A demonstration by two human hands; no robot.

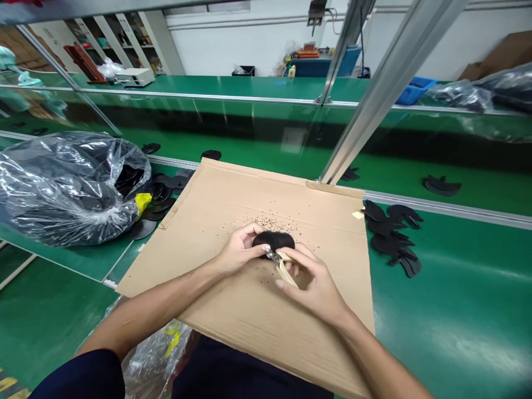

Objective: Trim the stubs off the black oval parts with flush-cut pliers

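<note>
Your left hand (pixel 240 252) pinches the black piece (pixel 272 240) between thumb and fingers, while your right hand (pixel 318 280) grasps the pale-handled nippers (pixel 279 263), their metal tip against the near side of that piece. You have both over the cardboard sheet (pixel 233 310), around its middle, well in from its left and right edges.

I'd judge your work on this piece to be under way: the tool is at it and you haven't set it down. Dark specks (pixel 274 221) lie thickest between the piece and the sheet's far edge, so some material has probably come off over this sheet already. How much is left on the piece, I can't tell. More black pieces (pixel 384 227) lie on the green bench (pixel 457 288) past your sheet's right edge, and others (pixel 160 194) past its left edge beside the plastic bag (pixel 70 188); which are finished or waiting doesn't show.

Your fingers and the tool cover part of the piece, its underside is hidden, and the nippers' bite is too small to make out. The bag is cut off by the picture's left edge, and its clear film blurs the dark contents.
</note>
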